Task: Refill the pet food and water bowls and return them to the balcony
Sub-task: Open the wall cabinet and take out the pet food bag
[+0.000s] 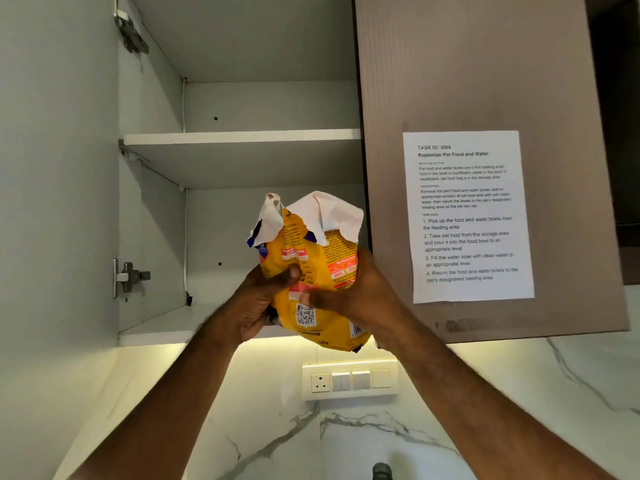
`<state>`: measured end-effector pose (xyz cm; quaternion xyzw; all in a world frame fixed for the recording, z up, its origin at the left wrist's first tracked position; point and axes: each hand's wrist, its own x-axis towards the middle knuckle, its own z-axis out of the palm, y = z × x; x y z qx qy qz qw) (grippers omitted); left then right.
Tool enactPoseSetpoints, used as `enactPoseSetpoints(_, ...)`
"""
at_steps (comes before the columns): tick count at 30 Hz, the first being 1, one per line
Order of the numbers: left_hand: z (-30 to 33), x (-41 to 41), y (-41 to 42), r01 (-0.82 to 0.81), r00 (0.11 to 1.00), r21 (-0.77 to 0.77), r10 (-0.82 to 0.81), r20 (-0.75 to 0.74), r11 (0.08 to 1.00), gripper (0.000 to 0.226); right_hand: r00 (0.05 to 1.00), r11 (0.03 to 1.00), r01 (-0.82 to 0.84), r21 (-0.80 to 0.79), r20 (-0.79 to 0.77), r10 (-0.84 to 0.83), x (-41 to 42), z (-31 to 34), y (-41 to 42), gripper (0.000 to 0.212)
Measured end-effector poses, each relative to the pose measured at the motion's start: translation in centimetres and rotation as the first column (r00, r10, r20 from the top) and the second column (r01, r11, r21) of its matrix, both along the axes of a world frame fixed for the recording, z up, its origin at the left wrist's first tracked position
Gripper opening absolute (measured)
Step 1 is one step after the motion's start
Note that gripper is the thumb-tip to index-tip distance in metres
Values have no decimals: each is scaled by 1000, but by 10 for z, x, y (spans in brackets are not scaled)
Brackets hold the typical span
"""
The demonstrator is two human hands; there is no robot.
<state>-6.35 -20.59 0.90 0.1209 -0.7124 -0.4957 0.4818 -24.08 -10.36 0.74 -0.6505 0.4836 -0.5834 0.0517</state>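
A yellow pet food bag (313, 252) with a torn, white-lined top is held upright in front of the open wall cupboard, just above its bottom shelf (162, 329). My left hand (258, 301) grips the bag's left side, thumb pressed on its front. My right hand (360, 289) clasps the right side, thumb on the front near the QR code. No bowls are in view.
The cupboard's inside is bare, with a middle shelf (242, 136) above. A brown cupboard door (485, 81) on the right carries a printed task sheet (467, 216). Below are a switch panel (349, 381) on the marble wall and a dark tap top (382, 471).
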Motion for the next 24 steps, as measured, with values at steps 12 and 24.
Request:
enactPoseSetpoints(12,-21,-50,90,-62,991,-47,56,-119,997,98,997,998,-48,-48,53,51,-52,-21,76,104)
enactPoseSetpoints(24,-121,-106,145,-29,996,129,40,-83,991,102,997,992,-62,110,51,57,-110,-113,140,107)
